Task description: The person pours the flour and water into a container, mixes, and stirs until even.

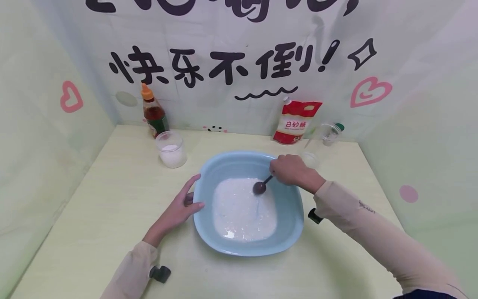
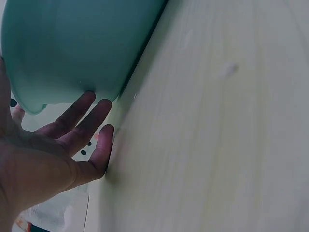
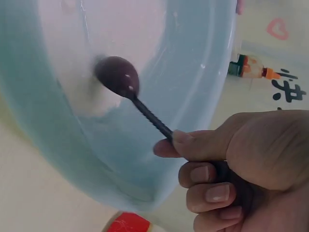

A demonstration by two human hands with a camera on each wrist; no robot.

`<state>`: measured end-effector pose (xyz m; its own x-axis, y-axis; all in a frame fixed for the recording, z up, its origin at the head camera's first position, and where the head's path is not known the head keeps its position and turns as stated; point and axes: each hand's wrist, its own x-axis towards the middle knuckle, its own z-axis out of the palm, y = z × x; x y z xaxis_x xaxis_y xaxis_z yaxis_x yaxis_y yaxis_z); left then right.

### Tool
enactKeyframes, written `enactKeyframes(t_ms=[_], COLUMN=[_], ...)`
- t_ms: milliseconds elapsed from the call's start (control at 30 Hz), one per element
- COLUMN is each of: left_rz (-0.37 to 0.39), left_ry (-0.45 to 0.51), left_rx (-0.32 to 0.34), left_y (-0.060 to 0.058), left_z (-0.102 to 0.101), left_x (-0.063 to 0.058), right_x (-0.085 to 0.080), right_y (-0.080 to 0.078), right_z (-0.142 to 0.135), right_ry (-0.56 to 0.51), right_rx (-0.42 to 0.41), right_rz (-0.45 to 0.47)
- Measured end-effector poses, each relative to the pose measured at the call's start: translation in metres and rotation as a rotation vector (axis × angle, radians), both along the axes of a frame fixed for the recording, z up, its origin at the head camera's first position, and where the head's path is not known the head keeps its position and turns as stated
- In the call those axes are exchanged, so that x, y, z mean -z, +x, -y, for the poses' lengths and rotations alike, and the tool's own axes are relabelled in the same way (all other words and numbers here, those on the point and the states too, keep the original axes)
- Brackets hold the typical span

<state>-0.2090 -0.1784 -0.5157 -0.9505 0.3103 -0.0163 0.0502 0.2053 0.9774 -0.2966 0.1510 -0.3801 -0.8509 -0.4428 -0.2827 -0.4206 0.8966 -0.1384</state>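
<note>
A light blue basin [image 1: 242, 248] stands in the middle of the table with a white, wet-looking mixture [image 1: 242, 211] spread over its bottom. At its left side, my left hand [image 1: 183, 209] holds the rim, thumb over the edge. In the left wrist view, fingers [image 2: 79, 123] reach the basin's outer wall, the lowest one down by the tabletop. My right hand [image 1: 293, 170] grips the handle of a dark spoon [image 3: 116, 76] above the basin's far right edge. The spoon's bowl is at the mixture; whether it dips in cannot be told.
Behind the basin at left stand a clear tub [image 1: 171, 151] of white powder and a sauce bottle [image 1: 154, 114] with an orange cap. A red and white sugar pouch [image 1: 295, 124] leans at the back wall. Clear containers [image 1: 321, 139], one with a green top, stand right of it.
</note>
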Motion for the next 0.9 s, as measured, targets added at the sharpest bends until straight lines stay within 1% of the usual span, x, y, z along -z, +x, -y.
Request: enactKeyframes(t_ms=[67, 100, 167, 233, 300, 367, 467, 533, 567, 633, 700, 733, 800, 900], left_rz=[0.001, 0.001, 0.002, 0.000, 0.000, 0.000, -0.007, -0.011, -0.011, -0.010, -0.002, 0.004, 0.000, -0.018], left_ry=[0.006, 0.012, 0.024, 0.026, 0.027, 0.021, 0.014, 0.012, 0.009, 0.002, -0.011, -0.014, -0.016, -0.010], left_rx=[0.000, 0.003, 0.010, 0.013, 0.014, 0.012, 0.009, 0.012, 0.010, 0.007, 0.003, -0.003, -0.006, -0.013], left_y=[0.000, -0.001, -0.001, -0.002, -0.002, -0.002, -0.002, -0.002, -0.002, -0.002, -0.001, -0.001, 0.000, 0.000], left_z=[0.000, 0.000, -0.001, -0.003, -0.004, -0.005, -0.005, -0.005, -0.004, -0.003, -0.001, -0.001, 0.001, 0.002], left_x=[0.002, 0.003, 0.005, 0.006, 0.007, 0.008, 0.008, 0.009, 0.009, 0.009, 0.007, 0.007, 0.005, 0.004], right_x=[0.004, 0.005, 0.009, 0.012, 0.015, 0.019, 0.025, 0.028, 0.027, 0.023, 0.017, 0.013, 0.006, 0.000], right_y=[-0.005, -0.008, -0.011, -0.011, -0.008, -0.001, 0.017, 0.027, 0.031, 0.034, 0.033, 0.031, 0.024, 0.013], right_z=[0.006, 0.010, 0.020, 0.030, 0.040, 0.049, 0.056, 0.054, 0.051, 0.040, 0.027, 0.020, 0.008, -0.005], right_ry=[-0.011, -0.008, 0.007, 0.032, 0.046, 0.051, 0.037, 0.036, 0.040, 0.053, 0.070, 0.080, 0.098, 0.109], right_rx=[-0.023, -0.047, -0.078, -0.115, -0.175, -0.226, -0.266, -0.275, -0.275, -0.264, -0.224, -0.191, -0.147, -0.094], right_rz=[-0.048, -0.063, -0.067, -0.045, -0.002, 0.056, 0.176, 0.242, 0.265, 0.296, 0.282, 0.269, 0.216, 0.094])
